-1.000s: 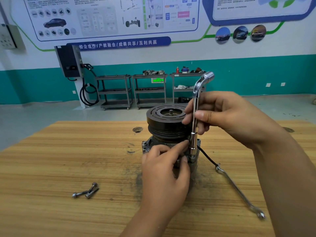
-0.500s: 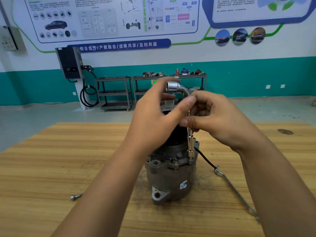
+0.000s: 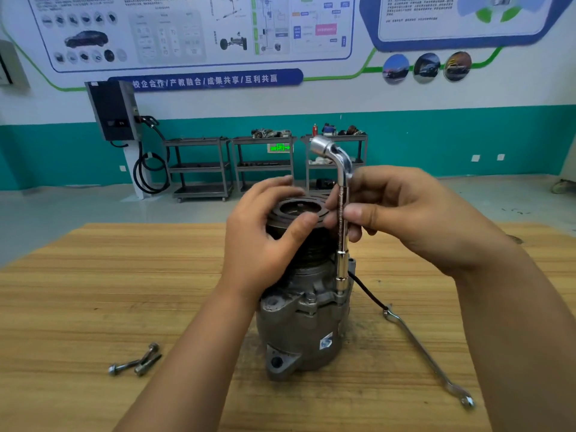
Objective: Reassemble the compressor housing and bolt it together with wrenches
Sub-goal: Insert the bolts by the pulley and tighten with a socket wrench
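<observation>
**A:** Where does the compressor housing stand?

**B:** Upright at the middle of the tabletop, pulley uppermost. The left hand curls its fingers and thumb round the pulley rim and braces it.

**A:** And the tool?

**B:** The right hand pinches the shank of the L-shaped socket wrench between thumb and fingers. The long axis is vertical, just beside the pulley on its right. The socket end is down on the housing flange; whether it fully seats on a bolt head is hard to tell. The bent arm at the top points left.

**A:** The coming move?

**B:** Probably rotation about that vertical axis, with the right hand nearer the tool. Loose bolts lie to the left, a flat wrench to the right.
</observation>
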{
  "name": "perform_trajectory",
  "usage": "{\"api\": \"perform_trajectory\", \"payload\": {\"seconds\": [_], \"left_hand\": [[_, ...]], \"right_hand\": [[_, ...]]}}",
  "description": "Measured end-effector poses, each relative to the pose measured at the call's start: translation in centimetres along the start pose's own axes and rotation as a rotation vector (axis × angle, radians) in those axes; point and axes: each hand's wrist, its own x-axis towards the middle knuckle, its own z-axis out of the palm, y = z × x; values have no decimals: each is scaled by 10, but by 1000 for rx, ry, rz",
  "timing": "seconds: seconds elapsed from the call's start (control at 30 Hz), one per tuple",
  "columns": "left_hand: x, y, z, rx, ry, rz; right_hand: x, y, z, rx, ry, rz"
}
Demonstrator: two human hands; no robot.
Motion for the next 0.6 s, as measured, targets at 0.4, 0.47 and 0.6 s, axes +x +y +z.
{"api": "perform_trajectory", "payload": {"seconds": [0.4, 0.47, 0.6], "left_hand": [[-20, -22, -13, -356, -251, -353], [-23, -24, -10, -366, -208, -349], [-23, -26, -8, -412, -197, -349]], "right_hand": [[3, 5, 5, -5, 52, -18], [2, 5, 4, 15, -9, -11], [2, 5, 2, -18, 42, -1]]}}
